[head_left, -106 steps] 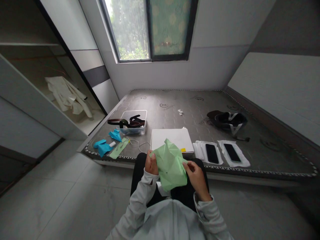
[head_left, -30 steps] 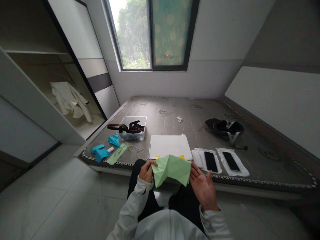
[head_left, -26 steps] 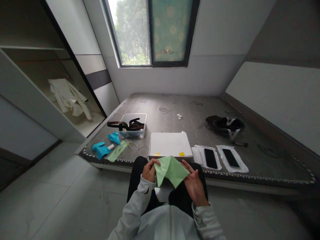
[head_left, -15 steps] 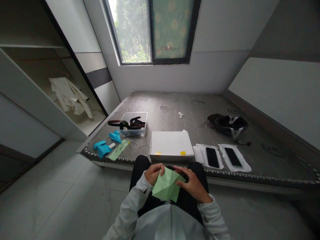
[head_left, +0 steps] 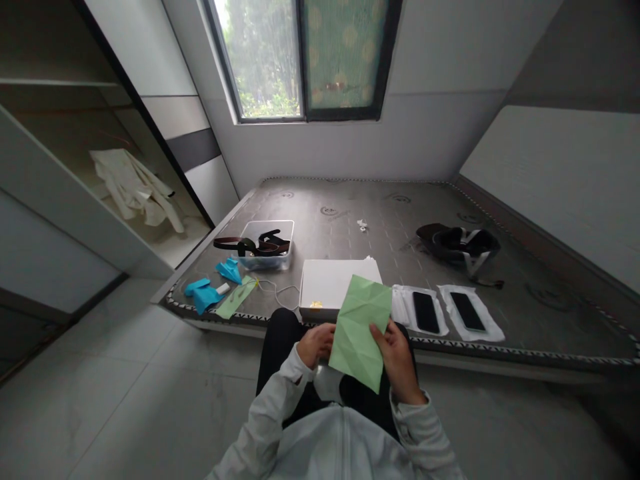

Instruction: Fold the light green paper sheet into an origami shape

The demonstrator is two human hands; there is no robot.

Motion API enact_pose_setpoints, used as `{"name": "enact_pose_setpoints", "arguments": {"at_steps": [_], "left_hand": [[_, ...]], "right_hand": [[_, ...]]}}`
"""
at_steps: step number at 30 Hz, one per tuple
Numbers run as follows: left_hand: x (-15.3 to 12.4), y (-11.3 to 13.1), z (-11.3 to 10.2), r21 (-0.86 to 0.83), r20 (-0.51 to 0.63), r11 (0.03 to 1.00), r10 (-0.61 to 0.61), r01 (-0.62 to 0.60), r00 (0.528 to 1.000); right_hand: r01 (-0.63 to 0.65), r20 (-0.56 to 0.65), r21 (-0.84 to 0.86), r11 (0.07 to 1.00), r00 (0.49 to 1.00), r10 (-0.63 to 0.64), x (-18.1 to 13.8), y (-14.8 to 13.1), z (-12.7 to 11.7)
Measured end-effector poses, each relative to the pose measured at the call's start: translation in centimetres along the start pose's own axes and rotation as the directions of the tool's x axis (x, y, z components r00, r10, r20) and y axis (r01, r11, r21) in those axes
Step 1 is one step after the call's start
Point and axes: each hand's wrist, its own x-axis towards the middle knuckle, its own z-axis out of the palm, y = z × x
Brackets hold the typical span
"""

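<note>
The creased green paper (head_left: 359, 333) stood tilted above the knees (head_left: 281, 337), hiding the near right part of the white box (head_left: 323, 283) from view. The right hand (head_left: 396, 360) gripped its right side, thumb across the front and fingers behind, presumably to steady the limp sheet. The left hand (head_left: 316, 343) sat curled by the left edge; whether it pinched the paper could not be told. Farther left, dark straps (head_left: 273, 247) overhung the clear tub (head_left: 281, 263), seemingly too long to fit.

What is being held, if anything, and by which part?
The right hand holds the green paper by its right side; whether the left hand grips it is unclear.
</note>
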Motion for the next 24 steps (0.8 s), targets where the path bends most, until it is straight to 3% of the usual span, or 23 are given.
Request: {"name": "enact_pose_setpoints", "arguments": {"at_steps": [3,5,8,11,14,18,20,24], "left_hand": [[-0.4,-1.3,1.0,0.353,-0.072,0.923,0.186,-0.150,0.980],[-0.7,-1.2,1.2,0.454,-0.096,0.884,0.178,-0.116,0.979],[-1.2,-0.1,1.1,0.488,-0.056,0.871,0.091,-0.052,0.994],[-1.5,0.9,1.2,0.468,-0.083,0.878,0.159,-0.102,0.984],[-1.7,1.2,1.2,0.327,-0.097,0.929,0.218,-0.175,0.971],[-2.4,0.2,0.6,0.150,0.060,0.927,0.337,-0.342,0.940],[-2.7,-0.4,0.3,0.250,0.080,0.873,0.412,-0.418,0.908],[-2.7,-0.8,0.4,0.511,0.004,0.772,0.437,-0.378,0.899]], "right_hand": [[0.013,-0.023,0.060,0.998,1.000,-0.012,-0.2,0.7,0.0],[0.009,0.000,0.064,0.998,1.000,-0.009,-0.3,1.2,-0.5],[-0.029,0.015,-0.080,0.996,0.999,0.031,-0.4,1.5,-1.2],[-0.037,-0.015,-0.177,0.984,0.999,0.035,-0.4,1.2,-1.4],[-0.052,-0.068,-0.073,0.996,0.997,0.047,-0.3,1.0,-1.0],[-0.072,-0.161,0.148,0.986,0.982,0.096,-0.5,1.2,-0.7],[-0.081,-0.196,0.205,0.975,0.973,0.122,-0.6,1.2,-0.6],[-0.081,-0.183,0.242,0.967,0.975,0.128,-0.8,1.3,-0.3]]}}
